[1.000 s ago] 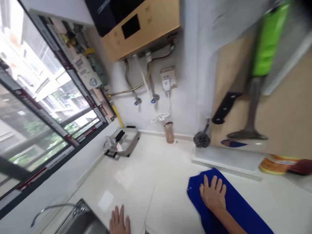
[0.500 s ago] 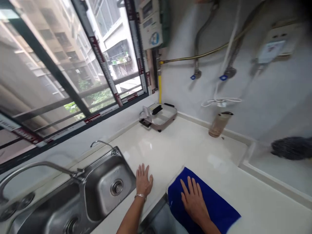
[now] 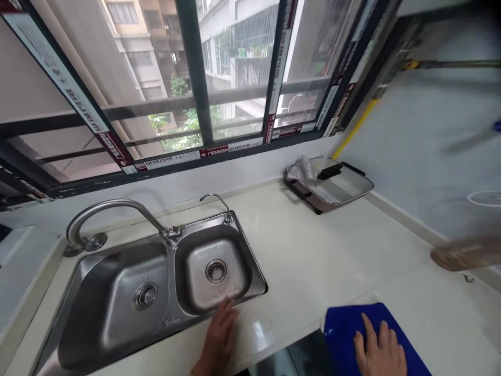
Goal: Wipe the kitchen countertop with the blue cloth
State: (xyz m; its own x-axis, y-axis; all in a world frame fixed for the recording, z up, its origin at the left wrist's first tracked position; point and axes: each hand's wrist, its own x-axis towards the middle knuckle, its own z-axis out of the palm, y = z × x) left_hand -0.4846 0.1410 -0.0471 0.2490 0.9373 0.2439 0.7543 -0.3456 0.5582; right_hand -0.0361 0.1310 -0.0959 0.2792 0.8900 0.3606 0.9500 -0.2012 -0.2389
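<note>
A: From the head camera, where are the two hands?

B: The right hand (image 3: 379, 351) lies flat on a blue cloth (image 3: 352, 326), fingers spread and pressed onto it, not closed around it. The cloth sits on the white counter (image 3: 332, 250) at the near edge, low on the right of the view.

A: And the left one?

B: The left hand (image 3: 219, 337) rests open on the counter just in front of the sink (image 3: 117, 313), its fingertips touching the steel rim by the right basin. It holds nothing.

A: What else is around?

B: The sink has two basins, each with a drain, and a curved tap (image 3: 113, 214) behind them. Farther back, near the window (image 3: 188, 94), a shallow metal tray (image 3: 340, 185) stands in the corner, well apart from the cloth. On the right, a blurred brownish cup (image 3: 465, 253) stands by the wall.
</note>
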